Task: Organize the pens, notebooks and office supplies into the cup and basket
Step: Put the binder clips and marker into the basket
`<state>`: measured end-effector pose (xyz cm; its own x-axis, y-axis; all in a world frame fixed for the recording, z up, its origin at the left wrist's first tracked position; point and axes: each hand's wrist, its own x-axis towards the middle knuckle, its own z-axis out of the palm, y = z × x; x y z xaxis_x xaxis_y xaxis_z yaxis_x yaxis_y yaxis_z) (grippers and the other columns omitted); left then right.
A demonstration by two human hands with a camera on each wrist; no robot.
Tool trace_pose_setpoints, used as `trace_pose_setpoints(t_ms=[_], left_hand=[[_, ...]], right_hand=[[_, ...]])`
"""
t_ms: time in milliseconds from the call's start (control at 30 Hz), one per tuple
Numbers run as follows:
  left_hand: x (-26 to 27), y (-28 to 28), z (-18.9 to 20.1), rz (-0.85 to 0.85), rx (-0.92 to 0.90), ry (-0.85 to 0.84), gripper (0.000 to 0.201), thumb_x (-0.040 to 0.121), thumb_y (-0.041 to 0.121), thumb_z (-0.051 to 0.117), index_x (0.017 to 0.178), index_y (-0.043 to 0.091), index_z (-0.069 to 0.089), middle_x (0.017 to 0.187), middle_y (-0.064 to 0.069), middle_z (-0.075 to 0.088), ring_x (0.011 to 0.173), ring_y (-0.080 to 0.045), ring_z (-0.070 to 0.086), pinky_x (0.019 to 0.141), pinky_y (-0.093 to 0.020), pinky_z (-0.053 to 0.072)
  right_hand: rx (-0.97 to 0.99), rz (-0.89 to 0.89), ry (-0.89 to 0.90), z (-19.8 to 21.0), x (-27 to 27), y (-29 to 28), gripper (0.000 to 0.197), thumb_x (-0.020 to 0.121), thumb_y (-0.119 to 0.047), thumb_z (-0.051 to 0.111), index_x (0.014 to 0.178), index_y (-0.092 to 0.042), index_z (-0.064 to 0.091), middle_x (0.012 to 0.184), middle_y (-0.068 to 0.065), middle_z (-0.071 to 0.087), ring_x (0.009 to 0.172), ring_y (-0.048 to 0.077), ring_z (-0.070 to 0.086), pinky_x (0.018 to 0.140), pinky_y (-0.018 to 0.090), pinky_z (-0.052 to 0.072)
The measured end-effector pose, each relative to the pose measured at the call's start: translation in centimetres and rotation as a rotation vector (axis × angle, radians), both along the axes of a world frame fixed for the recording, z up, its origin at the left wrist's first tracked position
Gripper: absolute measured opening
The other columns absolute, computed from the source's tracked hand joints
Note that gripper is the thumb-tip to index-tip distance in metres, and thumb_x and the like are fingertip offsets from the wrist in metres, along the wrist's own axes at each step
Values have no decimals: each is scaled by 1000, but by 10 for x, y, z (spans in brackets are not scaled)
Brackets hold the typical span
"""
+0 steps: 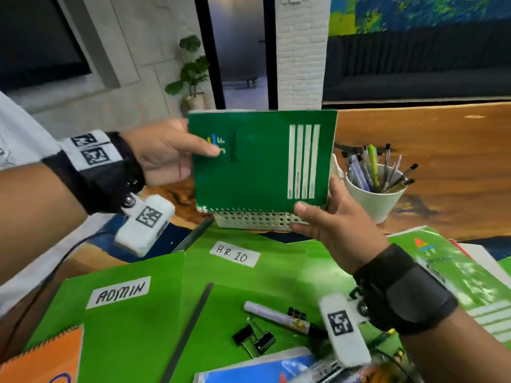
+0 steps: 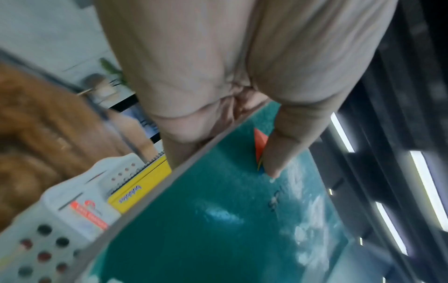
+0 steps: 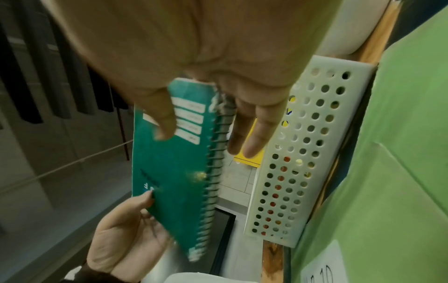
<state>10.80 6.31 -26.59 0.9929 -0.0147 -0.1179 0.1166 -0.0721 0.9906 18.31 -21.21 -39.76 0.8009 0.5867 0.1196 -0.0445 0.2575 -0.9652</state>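
Observation:
A green spiral notebook [image 1: 257, 161] stands upright, spiral edge down, just above the white perforated basket [image 1: 249, 221]. My left hand [image 1: 193, 149] grips its left edge, thumb on the cover and fingers hidden behind. At the lower right corner my right hand [image 1: 318, 211] pinches it, thumb in front. The left wrist view shows the thumb [image 2: 278, 153] on the cover [image 2: 218, 220] and the basket [image 2: 60, 220] holding a yellow notebook [image 2: 143, 183]. From the right wrist, the notebook [image 3: 174, 181] hangs beside the basket wall [image 3: 303, 153]. A white cup [image 1: 376, 194] of pens stands to the basket's right.
Green folders labelled ADMIN [image 1: 119, 293] and H.R. 10 [image 1: 235, 254] cover the near table. On them lie black binder clips [image 1: 254, 338] and a marker [image 1: 279, 316]. An orange notebook [image 1: 47, 360] lies at front left, a blue one [image 1: 262, 369] at the front, another green one [image 1: 448, 261] at right.

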Motion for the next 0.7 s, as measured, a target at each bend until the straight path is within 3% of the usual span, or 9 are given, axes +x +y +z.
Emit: trace_pose_setpoints(t_ms=[67,100,200,300,367,433,500,567,700], left_hand=[[12,-10,3,-8,325,-13,46,77,2,74,122,6,64,119,-16,71,105,-27,72,90,-45,59],[17,-15,9,-25,605,-59,43,74,16,81,115,13,68,114,-8,74,104,-22,72,94,-46,57],[28,-39,30,-37,1126,-188,36,75,34,85,108,30,69,101,17,73,92,1,68,86,-29,53],[46,-63,36,-134,1433,-275,22,91,35,69,112,29,68,99,13,71,90,-11,66,79,-30,51],[66,-61,35,-132,1540,-271,20,96,31,63,112,22,68,100,2,70,91,-21,63,82,-36,52],[89,-52,35,-35,1583,-250,18,97,28,62,110,18,67,101,-4,69,90,-26,62,81,-39,51],[112,-39,33,61,1624,-232,16,96,25,62,109,17,67,101,-6,69,90,-27,60,76,-35,49],[137,-28,26,78,1665,-211,14,95,25,63,107,19,67,103,-6,68,91,-29,59,77,-35,48],[178,-28,0,32,1805,-156,19,96,30,63,111,19,68,105,-4,65,88,-27,54,73,-35,46]], right_hand=[[1,-179,-29,4,2,-2,36,96,-7,60,130,-19,54,123,2,69,111,28,68,77,39,59],[-1,-255,-67,5,5,-5,28,99,-4,54,123,-19,58,115,-1,72,106,26,69,72,37,59],[12,-376,-155,7,12,-13,25,100,-1,51,111,-22,60,99,-11,71,90,13,68,67,39,59],[40,-405,-176,7,16,-15,24,100,-1,52,112,-20,61,96,-14,72,84,6,69,67,36,61],[24,-394,-159,2,17,-14,18,99,-6,56,108,-21,61,98,-16,72,89,8,70,68,35,61],[-77,-397,-115,-9,22,-13,15,95,-15,65,109,-21,62,107,-5,70,94,18,69,73,38,60],[-263,-419,-177,-22,26,-13,21,86,-26,71,107,-28,66,107,-6,71,99,18,68,87,42,57],[-359,-450,-240,-28,28,-13,19,83,-22,72,100,-31,70,104,-11,73,102,13,67,98,43,53],[-410,-465,-245,-32,31,-13,13,86,-14,71,95,-23,75,104,-12,72,103,10,65,102,39,49]])
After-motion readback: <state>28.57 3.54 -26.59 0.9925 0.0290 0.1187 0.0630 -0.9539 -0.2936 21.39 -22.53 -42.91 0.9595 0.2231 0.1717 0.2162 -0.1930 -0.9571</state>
